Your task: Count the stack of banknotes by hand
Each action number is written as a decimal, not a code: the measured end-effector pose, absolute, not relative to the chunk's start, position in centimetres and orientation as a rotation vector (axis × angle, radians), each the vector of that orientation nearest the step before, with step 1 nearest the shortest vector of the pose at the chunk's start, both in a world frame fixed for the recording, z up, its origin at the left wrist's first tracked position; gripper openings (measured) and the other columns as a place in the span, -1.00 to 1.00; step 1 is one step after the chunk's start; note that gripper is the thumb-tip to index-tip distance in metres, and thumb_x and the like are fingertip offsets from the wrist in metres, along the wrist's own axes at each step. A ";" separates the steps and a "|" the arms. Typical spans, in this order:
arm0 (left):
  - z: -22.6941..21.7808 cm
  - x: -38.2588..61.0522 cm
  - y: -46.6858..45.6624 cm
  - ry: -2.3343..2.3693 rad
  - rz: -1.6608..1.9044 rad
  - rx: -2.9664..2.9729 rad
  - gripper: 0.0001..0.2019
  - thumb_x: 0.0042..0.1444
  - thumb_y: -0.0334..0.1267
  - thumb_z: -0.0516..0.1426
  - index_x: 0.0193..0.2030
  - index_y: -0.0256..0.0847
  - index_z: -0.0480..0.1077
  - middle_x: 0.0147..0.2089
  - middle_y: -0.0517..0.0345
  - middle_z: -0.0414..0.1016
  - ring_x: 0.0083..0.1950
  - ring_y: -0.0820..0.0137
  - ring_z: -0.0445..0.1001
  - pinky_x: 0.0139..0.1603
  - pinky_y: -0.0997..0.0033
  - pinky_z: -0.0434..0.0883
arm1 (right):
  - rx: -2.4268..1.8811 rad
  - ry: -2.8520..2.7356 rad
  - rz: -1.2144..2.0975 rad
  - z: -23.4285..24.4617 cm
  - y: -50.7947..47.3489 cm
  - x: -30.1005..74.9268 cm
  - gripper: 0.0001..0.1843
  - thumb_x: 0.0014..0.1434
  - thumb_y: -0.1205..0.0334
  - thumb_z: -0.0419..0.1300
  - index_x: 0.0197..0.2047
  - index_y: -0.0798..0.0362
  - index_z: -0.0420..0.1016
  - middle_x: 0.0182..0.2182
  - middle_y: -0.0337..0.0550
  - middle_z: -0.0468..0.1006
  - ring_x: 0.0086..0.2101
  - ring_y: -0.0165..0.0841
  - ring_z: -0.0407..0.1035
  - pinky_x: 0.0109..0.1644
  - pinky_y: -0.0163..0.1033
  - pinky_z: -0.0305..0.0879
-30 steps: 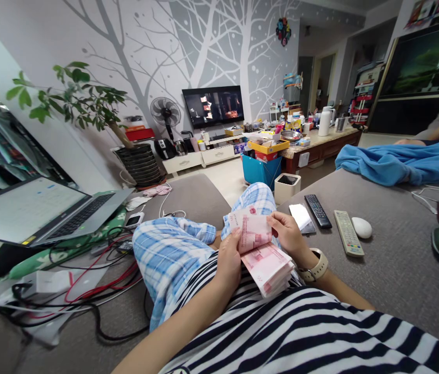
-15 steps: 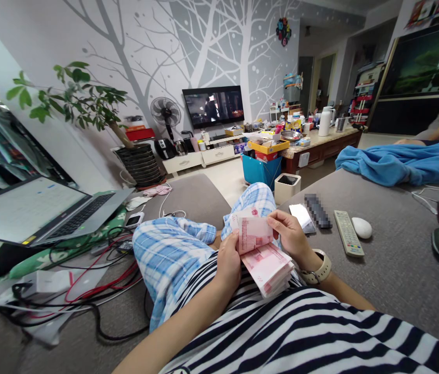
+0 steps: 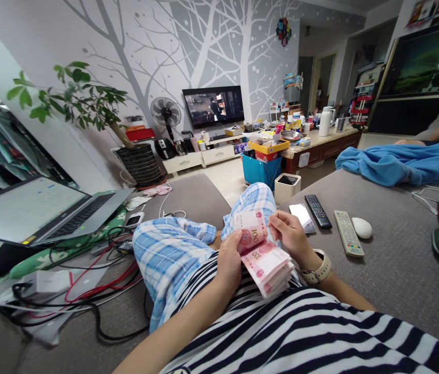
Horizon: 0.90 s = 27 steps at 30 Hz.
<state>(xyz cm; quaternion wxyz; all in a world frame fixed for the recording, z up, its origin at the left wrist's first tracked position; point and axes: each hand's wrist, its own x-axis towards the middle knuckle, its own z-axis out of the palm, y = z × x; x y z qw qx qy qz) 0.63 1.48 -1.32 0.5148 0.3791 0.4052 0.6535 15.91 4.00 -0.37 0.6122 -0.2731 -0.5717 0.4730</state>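
Grey sofa (image 3: 390, 280); 100-yuan note (image 3: 251, 232) now face-up in left hand (image 3: 229, 262)

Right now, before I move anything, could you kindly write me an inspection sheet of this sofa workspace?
Surface: grey fabric sofa, bearing the items below.
Job's things: thick wad of pink 100-yuan banknotes, its top notes bent upward.
Clutter: black TV remote, pale grey remote, black smartphone, white oval mouse; silver laptop at left.
Hands: left hand grips the wad; right hand sits just beside the bent notes, contact unclear; beige watch on its wrist.
Cables: tangled black and red cables left of the sofa seat.
Surroundings: blue blanket over another person at right; black pedestal fan, lit wall television.
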 end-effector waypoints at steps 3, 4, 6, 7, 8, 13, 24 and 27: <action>-1.5 0.7 1.5 0.946 1.524 0.900 -0.82 -0.02 -0.14 0.18 -0.39 -0.21 0.49 -0.38 0.16 0.55 -0.34 0.34 0.47 -0.17 0.31 0.41 | -0.694 -1.251 1.038 -1.0 4.9 15.9 -0.63 0.10 -0.03 0.25 -0.52 0.05 0.30 -0.69 -0.37 0.23 -0.63 -0.49 0.10 -0.53 -0.33 0.02; -1.6 0.7 1.6 0.944 1.512 0.904 -0.81 -0.02 -0.13 0.19 -0.38 -0.21 0.49 -0.38 0.17 0.55 -0.35 0.33 0.47 -0.18 0.30 0.41 | -0.717 -1.236 1.026 -1.1 5.1 15.9 -0.63 0.08 -0.04 0.26 -0.51 0.05 0.31 -0.67 -0.36 0.25 -0.61 -0.49 0.11 -0.52 -0.33 0.04; -1.5 0.7 1.5 0.944 1.500 0.916 -0.81 -0.02 -0.14 0.19 -0.37 -0.21 0.49 -0.39 0.17 0.55 -0.36 0.34 0.47 -0.18 0.31 0.40 | -0.753 -1.227 1.012 -1.3 5.3 15.8 -0.65 0.05 -0.05 0.28 -0.46 0.05 0.33 -0.62 -0.34 0.30 -0.57 -0.47 0.17 -0.49 -0.33 0.08; -1.5 0.7 1.5 0.938 1.497 0.917 -0.82 -0.02 -0.14 0.19 -0.36 -0.21 0.49 -0.39 0.17 0.55 -0.36 0.34 0.46 -0.19 0.31 0.40 | -0.762 -1.233 1.012 -1.3 5.3 15.7 -0.65 0.04 -0.06 0.28 -0.44 0.05 0.35 -0.59 -0.32 0.32 -0.55 -0.45 0.19 -0.48 -0.33 0.09; -1.5 0.7 1.5 0.927 1.492 0.915 -0.83 -0.02 -0.15 0.20 -0.36 -0.21 0.49 -0.39 0.17 0.55 -0.37 0.35 0.46 -0.19 0.31 0.40 | -0.765 -1.242 1.014 -1.2 5.3 15.6 -0.65 0.04 -0.06 0.27 -0.42 0.06 0.36 -0.57 -0.31 0.33 -0.54 -0.45 0.20 -0.48 -0.33 0.10; -1.4 0.7 1.5 0.890 1.471 0.909 -0.86 -0.02 -0.18 0.20 -0.36 -0.19 0.48 -0.38 0.19 0.54 -0.37 0.35 0.45 -0.19 0.32 0.39 | -0.739 -1.311 1.028 -0.7 4.7 15.4 -0.66 0.09 -0.05 0.23 -0.44 0.07 0.37 -0.59 -0.32 0.28 -0.56 -0.46 0.12 -0.49 -0.32 0.06; -0.9 0.5 1.2 1.029 1.540 1.043 -0.81 0.04 -0.14 0.14 -0.46 -0.18 0.47 -0.43 0.20 0.49 -0.37 0.36 0.39 -0.24 0.37 0.36 | -0.747 -1.347 0.998 -0.7 4.6 15.4 -0.67 0.15 0.03 0.17 -0.51 0.07 0.32 -0.64 -0.34 0.19 -0.58 -0.47 0.04 -0.52 -0.32 -0.01; -1.3 0.3 1.4 1.102 1.584 1.068 -0.79 0.06 -0.13 0.12 -0.48 -0.17 0.47 -0.40 0.17 0.51 -0.32 0.33 0.41 -0.18 0.34 0.37 | -0.747 -1.344 0.998 -0.6 4.5 15.4 -0.67 0.15 0.02 0.17 -0.51 0.06 0.32 -0.65 -0.35 0.17 -0.58 -0.47 0.04 -0.52 -0.32 -0.01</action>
